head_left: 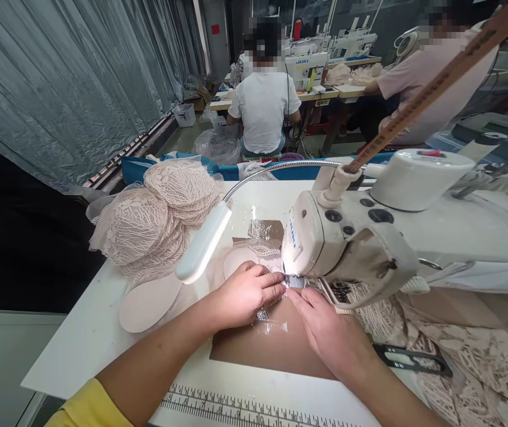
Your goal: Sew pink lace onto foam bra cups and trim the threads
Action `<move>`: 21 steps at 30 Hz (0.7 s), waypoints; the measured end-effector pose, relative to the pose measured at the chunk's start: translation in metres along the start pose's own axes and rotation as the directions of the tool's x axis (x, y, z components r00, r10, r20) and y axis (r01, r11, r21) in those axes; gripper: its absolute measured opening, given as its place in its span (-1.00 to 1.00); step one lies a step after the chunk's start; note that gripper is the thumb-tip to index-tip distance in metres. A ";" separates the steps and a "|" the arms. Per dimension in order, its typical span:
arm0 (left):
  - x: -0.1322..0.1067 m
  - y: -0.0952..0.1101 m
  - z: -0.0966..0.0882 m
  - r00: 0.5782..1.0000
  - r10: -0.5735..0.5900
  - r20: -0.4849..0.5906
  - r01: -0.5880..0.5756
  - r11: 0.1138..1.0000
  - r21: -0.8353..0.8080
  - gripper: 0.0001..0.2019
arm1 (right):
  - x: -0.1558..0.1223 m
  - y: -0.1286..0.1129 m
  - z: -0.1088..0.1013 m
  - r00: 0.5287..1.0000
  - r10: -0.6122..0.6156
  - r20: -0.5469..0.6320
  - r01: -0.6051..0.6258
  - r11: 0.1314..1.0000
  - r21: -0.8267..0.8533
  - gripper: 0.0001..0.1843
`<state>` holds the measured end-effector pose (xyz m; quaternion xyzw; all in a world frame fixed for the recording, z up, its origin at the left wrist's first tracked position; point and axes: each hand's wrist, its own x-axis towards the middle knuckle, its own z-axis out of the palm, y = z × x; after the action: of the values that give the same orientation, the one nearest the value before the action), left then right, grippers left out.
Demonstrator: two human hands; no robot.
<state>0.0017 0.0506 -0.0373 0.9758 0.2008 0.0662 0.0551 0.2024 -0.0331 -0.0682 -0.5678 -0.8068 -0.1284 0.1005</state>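
Observation:
My left hand (249,293) is closed, its fingers bent and pressed onto a pale beige lace piece (260,255) just left of the sewing machine's needle area (296,281). From the other side, my right hand (327,326) brings its thumb and forefinger together at the front of the presser foot; what lies between those fingertips is hidden. A smooth round beige cup (238,261) shows within the lace, behind my left hand. Beneath both hands spreads a shiny brown sheet (275,347). The white sewing machine head (313,237) stands directly over the fingertips.
Stacked lace cups (133,225) and a smooth beige pad (149,305) lie at left. A lit lamp (204,243) arches over the table. Lace fabric (480,356) and black thread snips (411,360) are at right. A ruler strip (245,409) runs along the front. Two people sit beyond.

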 end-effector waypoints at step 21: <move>0.004 -0.011 -0.003 0.992 -0.121 -0.020 0.122 0.990 0.065 -0.62 | 0.001 0.005 0.002 0.996 0.059 -0.061 -0.053 0.994 0.093 -0.53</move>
<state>0.0003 0.0625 -0.0359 0.9625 0.2626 0.0638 0.0254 0.2065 -0.0302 -0.0693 -0.5807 -0.7920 -0.1064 0.1554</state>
